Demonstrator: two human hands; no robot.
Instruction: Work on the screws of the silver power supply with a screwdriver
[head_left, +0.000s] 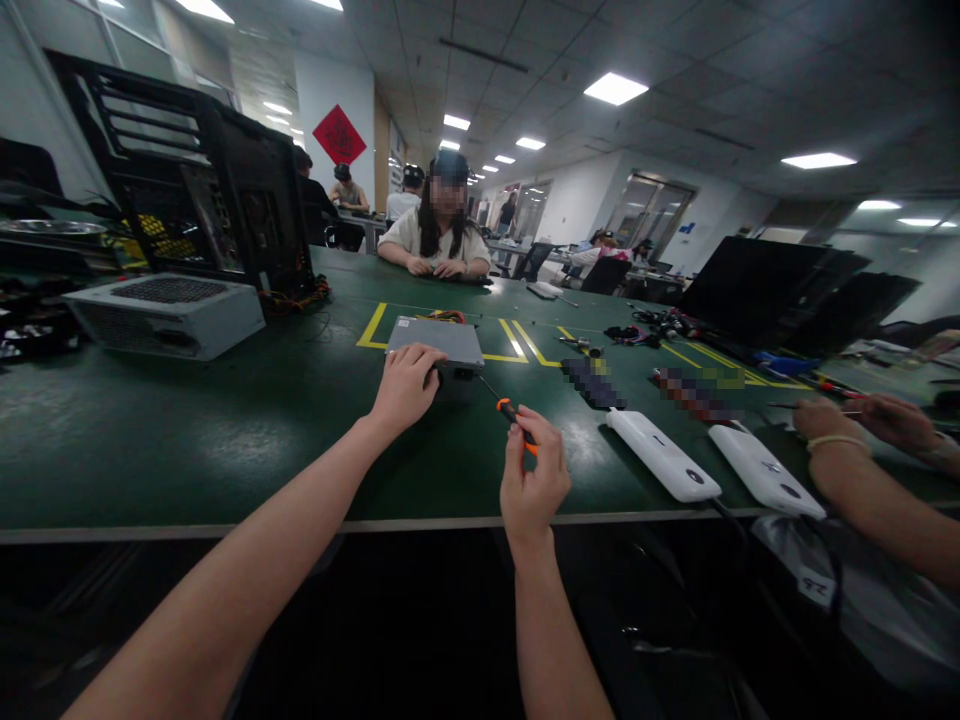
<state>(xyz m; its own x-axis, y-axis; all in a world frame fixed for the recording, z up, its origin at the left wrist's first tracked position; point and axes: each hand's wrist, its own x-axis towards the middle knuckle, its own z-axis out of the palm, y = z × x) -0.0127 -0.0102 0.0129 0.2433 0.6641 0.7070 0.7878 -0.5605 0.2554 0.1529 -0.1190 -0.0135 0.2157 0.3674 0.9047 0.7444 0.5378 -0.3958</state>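
Observation:
A grey computer power supply (442,340) lies on the green table, with coloured wires behind it. My left hand (407,388) grips its near left corner, fingers over the top and thumb at the front side. In my right hand (536,470) is a screwdriver (507,408) with an orange and black handle, closed between thumb and fingers. The screwdriver's thin shaft points up and left to the near right corner of the power supply. Whether its tip touches a screw is too small to tell.
Left stands a black computer case (202,180) beside a larger power supply (169,315). Two white power banks (664,455) and blurred phones lie to the right. Black monitors (772,290) stand farther back. A co-worker's hands (832,420) work at right; another person sits opposite.

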